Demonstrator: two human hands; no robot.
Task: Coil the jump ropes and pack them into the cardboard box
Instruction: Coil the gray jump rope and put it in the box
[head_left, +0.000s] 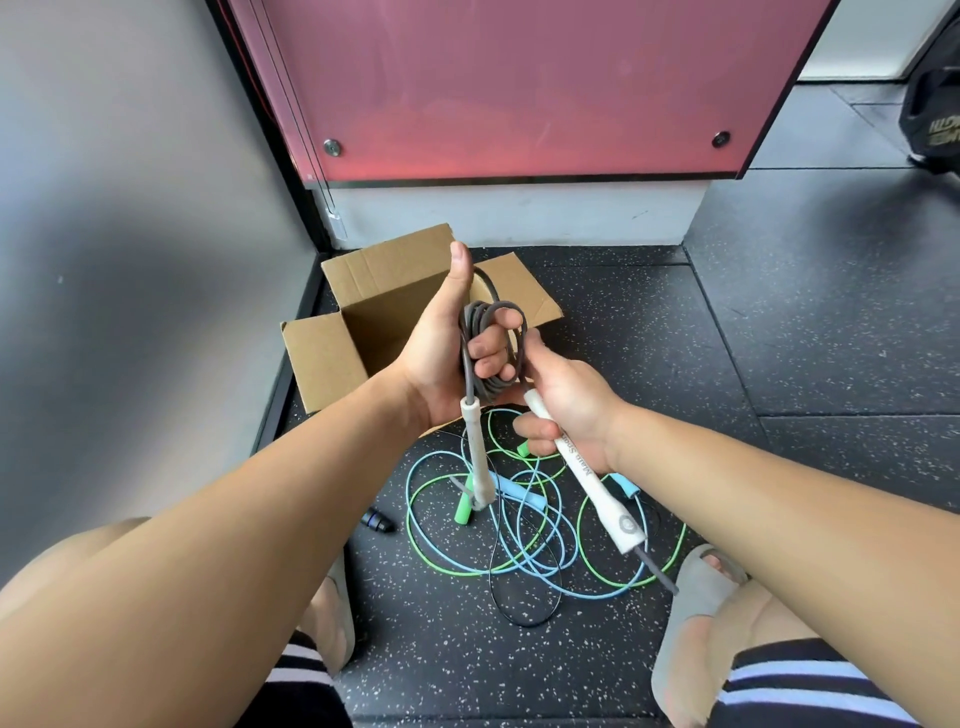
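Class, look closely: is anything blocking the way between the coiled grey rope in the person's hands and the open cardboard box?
Nothing visible does. The grey rope is held by the left hand and right hand right in front of the cardboard box, whose flaps are open.

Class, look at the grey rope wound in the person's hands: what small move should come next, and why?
Probably lay the second white handle, held in the right hand, alongside the first white handle hanging below the left hand. The grey coil already looks fully wound, and the open cardboard box sits just behind, ready for the bundle.
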